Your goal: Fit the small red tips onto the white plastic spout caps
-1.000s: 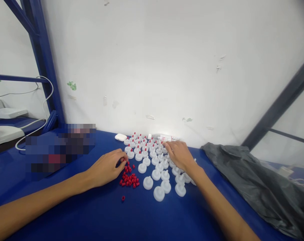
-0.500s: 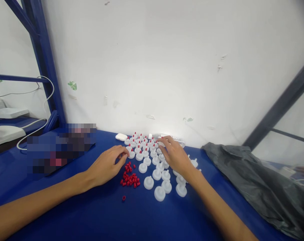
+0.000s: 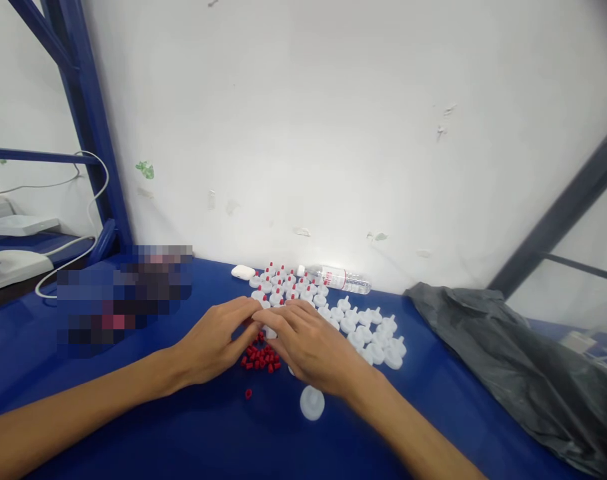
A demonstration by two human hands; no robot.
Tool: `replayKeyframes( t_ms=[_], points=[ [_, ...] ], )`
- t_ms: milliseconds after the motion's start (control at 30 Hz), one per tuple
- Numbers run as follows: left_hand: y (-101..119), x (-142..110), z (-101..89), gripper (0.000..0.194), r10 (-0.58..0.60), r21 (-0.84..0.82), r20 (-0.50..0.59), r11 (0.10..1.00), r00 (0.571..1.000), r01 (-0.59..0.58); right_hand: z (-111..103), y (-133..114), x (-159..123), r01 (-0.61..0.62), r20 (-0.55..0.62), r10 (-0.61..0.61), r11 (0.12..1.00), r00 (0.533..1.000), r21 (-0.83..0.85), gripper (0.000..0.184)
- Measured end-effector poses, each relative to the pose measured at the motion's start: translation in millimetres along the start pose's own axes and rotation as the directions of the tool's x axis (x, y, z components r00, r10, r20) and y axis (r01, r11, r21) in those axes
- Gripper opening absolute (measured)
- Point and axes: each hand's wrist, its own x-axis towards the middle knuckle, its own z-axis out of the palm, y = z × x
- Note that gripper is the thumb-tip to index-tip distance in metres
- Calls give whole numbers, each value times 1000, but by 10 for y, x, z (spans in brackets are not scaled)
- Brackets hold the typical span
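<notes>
My left hand (image 3: 216, 341) is closed, thumb and fingers curled together beside the loose red tip caps (image 3: 261, 362); what they hold is hidden. My right hand (image 3: 311, 343) reaches across, its fingertips meeting those of my left hand and its thumb apart from the index finger. Beneath it, a white nozzle cap shows partly in the gap. Many white nozzle caps (image 3: 376, 352) stand to the right with bare spouts. Farther back, several nozzle caps (image 3: 278, 285) carry red tips. One nozzle cap (image 3: 312, 403) lies nearer me, and a single red tip cap (image 3: 248, 394) sits apart.
A clear plastic bottle (image 3: 341, 279) lies along the wall, with a small white case (image 3: 243, 272) to its left. Dark grey sheeting (image 3: 503, 360) covers the right side of the blue table (image 3: 193, 433). Blue frame posts (image 3: 91, 120) rise at the left.
My right hand has moved from the back nozzle caps left and nearer, to my left fingertips. It uncovers the bottle and right-hand nozzle caps. My left hand stays almost in place.
</notes>
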Motion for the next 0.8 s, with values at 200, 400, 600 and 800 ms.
replayKeyframes(
  t_ms=[200, 400, 600, 800],
  points=[
    [-6, -1, -12, 23, -10, -63, 47, 998, 999, 13, -33, 57, -17, -19, -68, 21, 999, 997, 34, 45],
    [2, 29, -28, 42, -122, -245, 103, 959, 987, 144, -30, 136, -46, -109, -38, 117, 979, 992, 171, 44],
    [-24, 75, 69, 49, -291, -513, 242, 771, 926, 376, -52, 111, 0, -99, -61, 104, 992, 993, 81, 38],
    [-36, 96, 84, 49, -367, -633, 276, 626, 888, 455, -57, 244, -36, -68, -53, 67, 997, 996, -29, 46]
  ],
)
